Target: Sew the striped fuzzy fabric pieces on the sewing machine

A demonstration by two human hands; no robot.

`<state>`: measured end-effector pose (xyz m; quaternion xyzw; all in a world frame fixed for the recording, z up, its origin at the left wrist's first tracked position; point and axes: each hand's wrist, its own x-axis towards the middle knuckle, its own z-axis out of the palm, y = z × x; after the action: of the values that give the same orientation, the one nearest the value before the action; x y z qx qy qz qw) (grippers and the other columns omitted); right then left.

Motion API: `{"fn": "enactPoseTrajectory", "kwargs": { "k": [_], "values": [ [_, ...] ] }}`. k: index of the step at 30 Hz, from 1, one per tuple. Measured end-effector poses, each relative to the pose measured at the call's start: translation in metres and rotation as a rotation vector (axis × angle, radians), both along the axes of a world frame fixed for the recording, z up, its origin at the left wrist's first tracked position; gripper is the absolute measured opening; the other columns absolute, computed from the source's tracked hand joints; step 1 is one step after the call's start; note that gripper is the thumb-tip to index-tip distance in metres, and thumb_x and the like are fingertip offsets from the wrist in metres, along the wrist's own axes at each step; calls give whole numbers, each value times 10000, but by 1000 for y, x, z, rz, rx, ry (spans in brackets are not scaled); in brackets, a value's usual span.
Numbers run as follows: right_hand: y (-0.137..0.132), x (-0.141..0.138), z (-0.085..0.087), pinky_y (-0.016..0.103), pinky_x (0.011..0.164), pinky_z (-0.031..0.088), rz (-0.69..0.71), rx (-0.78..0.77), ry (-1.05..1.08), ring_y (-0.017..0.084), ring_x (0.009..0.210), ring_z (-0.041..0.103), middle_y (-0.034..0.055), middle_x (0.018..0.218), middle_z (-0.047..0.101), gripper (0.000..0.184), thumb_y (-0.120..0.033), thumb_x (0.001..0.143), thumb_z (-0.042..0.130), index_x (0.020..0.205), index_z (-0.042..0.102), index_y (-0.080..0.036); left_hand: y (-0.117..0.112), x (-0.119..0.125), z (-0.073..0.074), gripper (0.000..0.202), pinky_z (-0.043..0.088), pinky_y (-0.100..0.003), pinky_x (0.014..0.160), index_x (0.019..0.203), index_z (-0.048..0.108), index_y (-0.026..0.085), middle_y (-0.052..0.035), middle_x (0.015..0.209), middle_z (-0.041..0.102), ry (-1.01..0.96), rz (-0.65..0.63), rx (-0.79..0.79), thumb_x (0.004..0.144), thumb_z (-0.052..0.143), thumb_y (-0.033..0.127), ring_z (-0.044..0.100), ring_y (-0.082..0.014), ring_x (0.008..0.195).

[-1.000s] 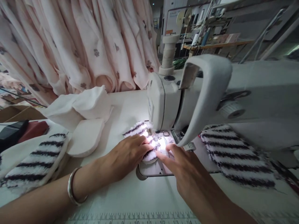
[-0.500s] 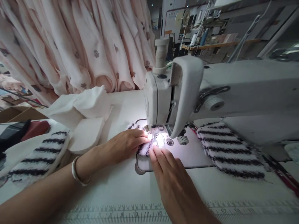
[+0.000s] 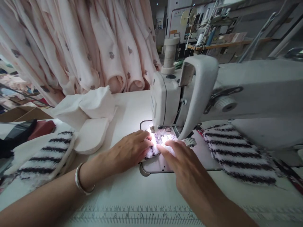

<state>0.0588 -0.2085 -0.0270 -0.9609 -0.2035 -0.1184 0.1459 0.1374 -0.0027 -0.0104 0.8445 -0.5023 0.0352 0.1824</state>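
Note:
A small fluffy striped fabric piece point(image 3: 152, 151) lies under the needle of a white sewing machine point(image 3: 170, 97), lit by the machine's lamp. My left hand point(image 3: 127, 149) lies flat over its left side, fingers pressing it down; a silver bangle point(image 3: 81, 183) circles that wrist. From the front right, my right hand point(image 3: 182, 157) rests its fingertips on the piece next to the needle plate point(image 3: 163, 165). Most of the piece is hidden under both hands.
A larger black-and-white striped fluffy piece point(image 3: 236, 153) lies under the machine arm at right, another point(image 3: 44, 157) at left. White fabric pieces point(image 3: 87, 105) sit behind the left hand. Pink printed cloth point(image 3: 94, 44) hangs at the back. A ruler strip point(image 3: 146, 216) runs along the table's front edge.
The striped piece has been drawn toward me, so less of it shows behind the needle. My right hand shifted from left of the needle to the right side of the piece.

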Motion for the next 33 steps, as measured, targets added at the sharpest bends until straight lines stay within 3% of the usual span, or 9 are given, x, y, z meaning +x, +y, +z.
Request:
{"fn": "enactPoseTrajectory", "kwargs": {
  "k": [4,7,12,17,22,24,29,33],
  "values": [
    [9,-9,-4,380,722,461,-87,8,21,224,914,497,84,967,540,589,63,758,293,1189,585,-214,14,5,8,283,470,-328,959,1161,529,177,-80,1186,570,127,-106,45,924,404,87,545,-159,1082],
    [4,-4,-1,373,718,454,-69,-9,31,235,923,493,88,985,535,582,50,748,328,1177,598,-239,19,2,8,278,466,-320,968,1148,556,207,-57,1229,558,154,-104,51,916,442,105,541,-156,1106],
    [-4,4,10,323,617,440,-56,-21,28,204,777,482,87,976,552,572,54,682,333,1058,638,-252,8,-15,0,285,496,-350,894,1143,574,204,-77,1152,564,109,15,-30,890,473,124,545,-186,1039],
    [1,-3,7,353,729,442,-82,-7,61,206,862,486,66,989,535,589,76,720,323,1124,590,-260,-8,-33,-7,290,520,-356,778,1140,561,190,-79,1058,560,43,158,-42,876,463,122,540,-185,915],
    [1,6,10,309,588,422,-85,-118,-18,173,678,471,50,859,555,600,120,642,345,1024,637,-239,-27,-41,-16,258,529,-390,719,1117,545,157,-97,1004,543,-51,297,-53,867,482,151,517,-215,888],
    [-3,4,12,328,586,442,-88,-148,-68,188,696,487,64,854,553,588,118,636,338,1008,643,-220,-29,-41,-16,271,533,-414,707,1138,533,144,-113,1017,542,-86,321,-45,872,493,172,518,-230,892],
    [-18,-21,9,373,713,503,-72,-73,-141,223,930,504,104,1040,509,674,105,671,308,1244,506,-190,-17,-37,-5,202,542,-380,752,1088,559,166,-97,1059,555,-25,209,-111,896,521,215,548,-207,927],
    [-19,-38,-1,334,747,510,-101,2,-120,187,928,502,88,1016,505,655,115,694,289,1251,477,-174,-11,-38,-5,167,526,-382,826,1026,569,182,-78,1107,572,-27,104,-138,869,586,237,556,-205,999]
  ]
}}
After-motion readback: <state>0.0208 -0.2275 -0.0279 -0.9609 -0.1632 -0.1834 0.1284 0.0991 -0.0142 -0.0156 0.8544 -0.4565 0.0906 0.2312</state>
